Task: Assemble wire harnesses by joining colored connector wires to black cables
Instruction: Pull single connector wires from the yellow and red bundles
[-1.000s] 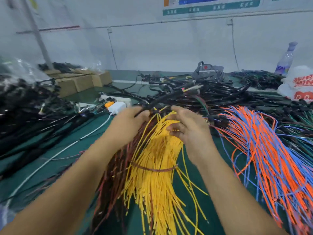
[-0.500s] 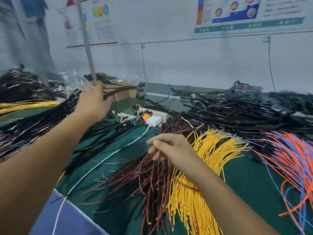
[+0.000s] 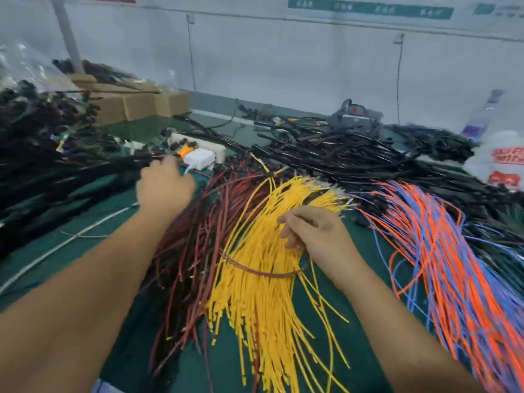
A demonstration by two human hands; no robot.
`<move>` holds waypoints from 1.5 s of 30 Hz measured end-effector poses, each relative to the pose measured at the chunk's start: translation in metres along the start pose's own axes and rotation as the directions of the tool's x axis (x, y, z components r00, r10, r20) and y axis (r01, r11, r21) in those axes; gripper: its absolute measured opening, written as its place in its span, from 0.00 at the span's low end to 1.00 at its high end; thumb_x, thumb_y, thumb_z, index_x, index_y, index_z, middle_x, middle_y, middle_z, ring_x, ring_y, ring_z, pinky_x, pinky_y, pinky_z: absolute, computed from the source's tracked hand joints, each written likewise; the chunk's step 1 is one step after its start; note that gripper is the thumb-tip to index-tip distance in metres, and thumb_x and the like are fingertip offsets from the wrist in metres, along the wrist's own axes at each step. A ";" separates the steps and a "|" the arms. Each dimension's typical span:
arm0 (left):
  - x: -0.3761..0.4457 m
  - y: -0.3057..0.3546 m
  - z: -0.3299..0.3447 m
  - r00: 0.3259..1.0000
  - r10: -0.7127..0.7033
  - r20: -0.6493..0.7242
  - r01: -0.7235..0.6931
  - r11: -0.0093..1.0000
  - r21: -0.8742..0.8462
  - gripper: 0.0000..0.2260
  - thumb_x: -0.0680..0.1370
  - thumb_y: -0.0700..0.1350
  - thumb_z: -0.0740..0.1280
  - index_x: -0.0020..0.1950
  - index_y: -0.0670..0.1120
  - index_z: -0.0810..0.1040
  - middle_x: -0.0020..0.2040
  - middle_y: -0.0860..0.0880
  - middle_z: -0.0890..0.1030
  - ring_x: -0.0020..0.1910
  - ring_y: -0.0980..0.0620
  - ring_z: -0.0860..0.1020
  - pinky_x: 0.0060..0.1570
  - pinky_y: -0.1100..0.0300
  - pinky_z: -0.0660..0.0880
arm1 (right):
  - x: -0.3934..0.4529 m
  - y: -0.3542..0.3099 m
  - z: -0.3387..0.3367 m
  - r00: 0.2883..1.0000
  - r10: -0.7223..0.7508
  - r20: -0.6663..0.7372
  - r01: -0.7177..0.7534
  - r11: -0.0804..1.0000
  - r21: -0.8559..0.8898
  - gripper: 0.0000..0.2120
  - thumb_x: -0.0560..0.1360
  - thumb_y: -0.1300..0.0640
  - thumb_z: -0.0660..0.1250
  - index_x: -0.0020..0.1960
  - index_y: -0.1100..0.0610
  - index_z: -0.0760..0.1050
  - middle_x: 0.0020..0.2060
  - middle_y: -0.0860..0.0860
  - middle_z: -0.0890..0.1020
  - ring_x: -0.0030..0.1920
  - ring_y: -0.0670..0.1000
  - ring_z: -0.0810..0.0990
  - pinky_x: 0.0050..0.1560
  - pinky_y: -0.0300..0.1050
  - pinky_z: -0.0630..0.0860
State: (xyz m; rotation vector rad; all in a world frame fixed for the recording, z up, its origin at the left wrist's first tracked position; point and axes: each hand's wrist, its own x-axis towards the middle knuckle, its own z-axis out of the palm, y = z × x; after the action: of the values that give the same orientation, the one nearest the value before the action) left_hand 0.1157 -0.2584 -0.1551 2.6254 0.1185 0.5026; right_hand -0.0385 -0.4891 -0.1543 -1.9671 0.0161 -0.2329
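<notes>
A yellow wire bundle, tied with a brown band, fans out on the green table. Dark red wires lie to its left and orange and blue wires to its right. Black cables are heaped behind them, and another black pile is on the left. My right hand rests on the yellow bundle near its far ends, its curled fingertips pinching yellow wire. My left hand is blurred above the red wires, near the left black pile; its fingers are hidden.
A white adapter on a power strip sits just beyond my left hand, with a white cord running left. Cardboard boxes stand at the back left. A grey tool, a bottle and a white bag are at the back right.
My left hand carried a black cable out to the far left pile and has come back toward the centre. My right hand moved onto the yellow bundle.
</notes>
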 end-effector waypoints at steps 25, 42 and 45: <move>-0.030 0.033 0.015 0.941 0.289 -0.177 -0.295 0.955 -0.007 0.12 0.83 0.46 0.57 0.49 0.41 0.78 0.43 0.42 0.77 0.38 0.41 0.73 0.35 0.52 0.68 | -0.014 0.036 -0.017 0.977 0.082 -0.195 -0.068 0.995 0.076 0.11 0.79 0.58 0.61 0.45 0.50 0.81 0.38 0.49 0.82 0.34 0.44 0.81 0.43 0.40 0.77; -0.127 0.159 0.008 0.476 0.786 0.395 -0.685 0.613 -0.394 0.08 0.78 0.47 0.62 0.46 0.47 0.80 0.44 0.51 0.81 0.45 0.51 0.76 0.46 0.55 0.74 | 0.000 0.058 -0.047 0.672 0.126 -0.730 0.081 0.967 0.242 0.12 0.81 0.62 0.56 0.45 0.54 0.76 0.30 0.47 0.71 0.32 0.49 0.70 0.38 0.43 0.67; -0.088 0.138 0.015 0.730 0.636 0.250 -0.575 0.769 -0.278 0.11 0.78 0.43 0.63 0.58 0.46 0.78 0.59 0.47 0.78 0.59 0.48 0.74 0.60 0.51 0.71 | -0.005 0.058 -0.044 0.743 0.057 -0.666 0.002 0.996 0.087 0.10 0.81 0.58 0.58 0.44 0.53 0.75 0.32 0.46 0.73 0.38 0.52 0.72 0.40 0.44 0.64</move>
State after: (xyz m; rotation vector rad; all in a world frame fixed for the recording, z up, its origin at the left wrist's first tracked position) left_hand 0.0392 -0.4017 -0.1332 2.4728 -0.8929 0.2424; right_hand -0.0449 -0.5515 -0.1912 -1.7009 0.4999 -0.9043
